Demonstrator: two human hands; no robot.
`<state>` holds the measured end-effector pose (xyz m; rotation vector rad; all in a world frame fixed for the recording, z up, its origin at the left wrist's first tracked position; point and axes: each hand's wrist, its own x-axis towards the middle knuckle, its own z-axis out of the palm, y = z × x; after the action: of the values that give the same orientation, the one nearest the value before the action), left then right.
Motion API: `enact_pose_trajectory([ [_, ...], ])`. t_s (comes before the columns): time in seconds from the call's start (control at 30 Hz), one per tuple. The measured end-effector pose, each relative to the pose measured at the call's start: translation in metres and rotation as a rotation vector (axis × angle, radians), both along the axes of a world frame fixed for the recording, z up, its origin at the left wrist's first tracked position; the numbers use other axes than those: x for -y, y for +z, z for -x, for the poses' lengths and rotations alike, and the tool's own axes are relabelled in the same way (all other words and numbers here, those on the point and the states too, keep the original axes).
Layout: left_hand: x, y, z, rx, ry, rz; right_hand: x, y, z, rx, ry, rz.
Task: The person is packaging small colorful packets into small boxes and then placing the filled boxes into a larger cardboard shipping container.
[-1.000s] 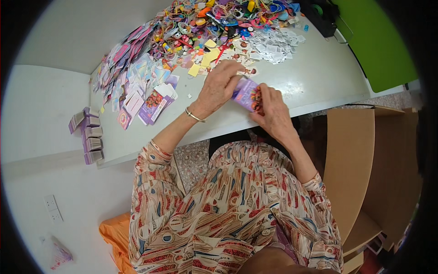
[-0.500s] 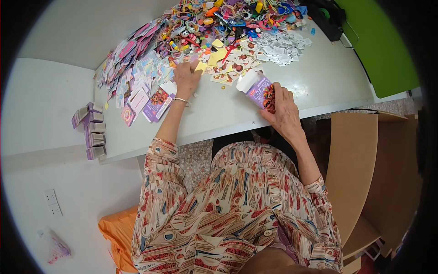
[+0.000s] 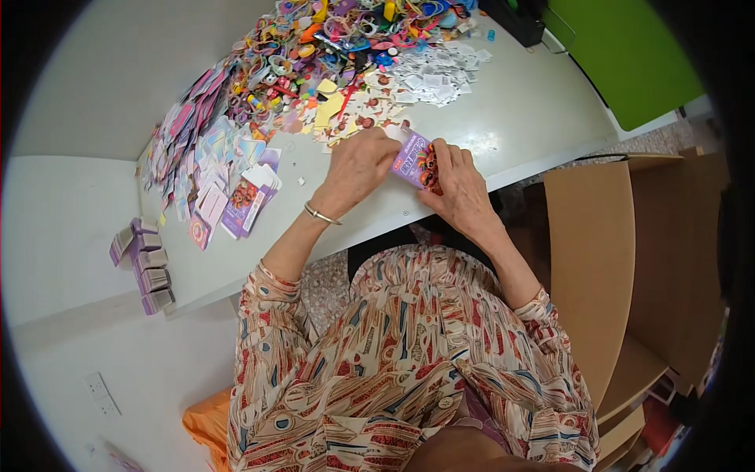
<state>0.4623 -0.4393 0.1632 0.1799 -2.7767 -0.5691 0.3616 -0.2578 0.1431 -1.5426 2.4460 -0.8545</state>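
Near the table's front edge, my right hand (image 3: 460, 189) grips a small purple cardboard box (image 3: 411, 163) with a colourful picture on its face. The box tilts, with its top end toward the far left. My left hand (image 3: 360, 171), a bracelet at its wrist, has its fingers closed at that top end. Whatever is in those fingers is hidden. Behind the hands lie small picture stickers (image 3: 370, 110), yellow paper pieces (image 3: 329, 110) and a heap of white packets (image 3: 440, 75). Flat purple boxes (image 3: 242, 208) lie left of my left hand.
A big heap of colourful trinkets (image 3: 314, 47) covers the far side of the table (image 3: 543, 102). Pastel cards (image 3: 185, 118) spread at the left. Bundled card stacks (image 3: 149, 267) stand at the left edge. An open cardboard carton (image 3: 590, 267) is at the right, below a green panel (image 3: 629, 63).
My left hand has moved right, from the yellow papers to the box's open end. The white flap, plain to see before, is now mostly covered. The whole view has shifted a little.
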Motion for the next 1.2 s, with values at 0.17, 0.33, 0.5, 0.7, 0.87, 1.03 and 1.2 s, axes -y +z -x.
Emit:
enact_pose_trajectory([
  [0.17, 0.021, -0.009, 0.054, -0.281, 0.058, -0.225, -0.024, 0.000, 0.018, 0.032, -0.140, 0.015],
  [0.33, 0.047, -0.052, 0.088, -0.174, 0.021, 0.226, -0.039, 0.002, 0.031, -0.005, -0.246, -0.032],
  [0.5, 0.051, -0.064, 0.101, -0.176, 0.142, 0.185, -0.042, -0.003, 0.031, 0.009, -0.249, -0.030],
  [0.7, 0.071, -0.047, 0.092, -0.164, 0.203, -0.261, -0.039, -0.004, 0.032, 0.000, -0.246, -0.021],
  [0.87, 0.059, -0.021, 0.083, -0.116, 0.291, -0.981, -0.031, -0.006, 0.031, -0.004, -0.217, -0.008],
  [1.03, 0.062, -0.025, 0.087, -0.089, 0.297, -0.566, -0.029, -0.007, 0.030, -0.026, -0.209, -0.005],
  [1.2, 0.059, -0.051, 0.113, -0.147, 0.168, -0.061, -0.027, -0.006, 0.026, -0.024, -0.219, -0.015],
])
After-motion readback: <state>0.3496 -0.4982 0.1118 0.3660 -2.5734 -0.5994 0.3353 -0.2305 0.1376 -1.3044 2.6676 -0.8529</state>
